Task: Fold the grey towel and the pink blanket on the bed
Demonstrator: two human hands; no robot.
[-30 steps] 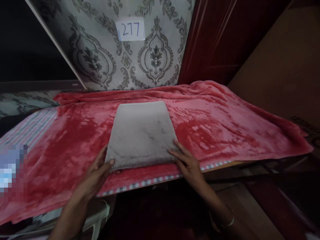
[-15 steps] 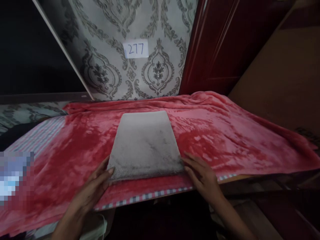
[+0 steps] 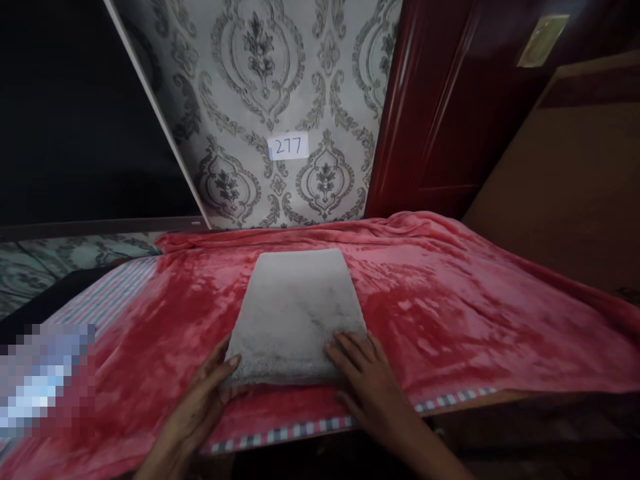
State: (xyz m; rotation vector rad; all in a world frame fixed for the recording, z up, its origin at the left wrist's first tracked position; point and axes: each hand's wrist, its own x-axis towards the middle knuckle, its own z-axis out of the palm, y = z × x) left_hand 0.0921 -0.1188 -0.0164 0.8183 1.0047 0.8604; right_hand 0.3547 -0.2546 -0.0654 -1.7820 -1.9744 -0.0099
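A folded grey towel point(image 3: 297, 307) lies flat on a red plush blanket point(image 3: 450, 313) that covers the table. My left hand point(image 3: 203, 400) touches the towel's near left corner with thumb and fingers spread. My right hand point(image 3: 367, 380) rests palm down on the towel's near right corner, fingers apart and pressing on the cloth. Neither hand grips anything.
A checked cloth edge point(image 3: 300, 430) shows under the blanket at the table's front. Patterned wallpaper with a paper label "277" point(image 3: 287, 147) stands behind. A dark red door point(image 3: 450, 107) is at the back right, and a striped cloth point(image 3: 107, 300) lies at the left.
My right hand has moved from beside the towel's right edge onto its near right corner. The view has tilted upward, so the towel sits lower in the frame.
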